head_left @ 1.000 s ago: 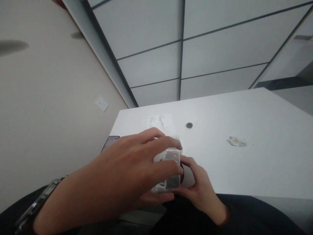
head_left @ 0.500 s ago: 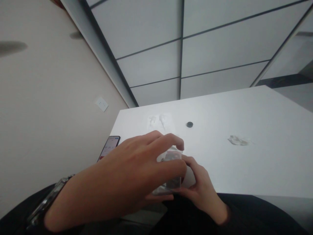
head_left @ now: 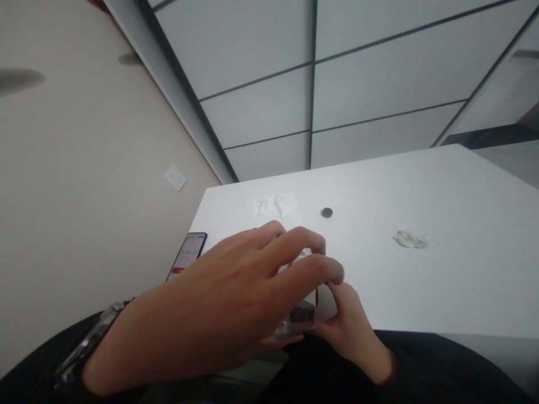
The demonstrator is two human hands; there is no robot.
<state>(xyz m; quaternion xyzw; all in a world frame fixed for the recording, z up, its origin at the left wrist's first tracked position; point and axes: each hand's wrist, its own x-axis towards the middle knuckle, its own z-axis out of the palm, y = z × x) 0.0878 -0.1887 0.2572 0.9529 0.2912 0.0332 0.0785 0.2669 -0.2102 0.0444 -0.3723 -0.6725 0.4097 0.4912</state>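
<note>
— Pale gridded panels point(head_left: 379, 84) overhead, a beige wall point(head_left: 84, 168) down the left with a small wall socket point(head_left: 174, 178), and a white counter point(head_left: 425, 286) stretching out front. What's in play?

— A clear plastic case point(head_left: 300, 317), right at the counter's near edge and sitting between the hands, almost buried by them. Something dark shows through it, but it's too hidden to call.

— Who's got hold of it?

— Right hand point(head_left: 349, 325), coming up from below, fingers curled in and pinching the case along its right side. Left hand point(head_left: 227, 297), metal watch band point(head_left: 90, 342) at the wrist, arches over the top with the fingers slightly spread, the longest reaching past the case. Is it gripping or just covering? I can't tell from here.

— And the room around them?

— Lots to the right: white counter runs a long way toward a grey smudge point(head_left: 410, 239). The near edge passes just below the right hand, above dark trousers point(head_left: 442, 359). On the left, a smartphone point(head_left: 186, 255), screen lit, lies just beside the left hand, close to the counter's wall-side edge. Straight ahead, a whitish packet point(head_left: 278, 213) lies just past the fingers, with a round black disc point(head_left: 327, 212) beside it.
</note>
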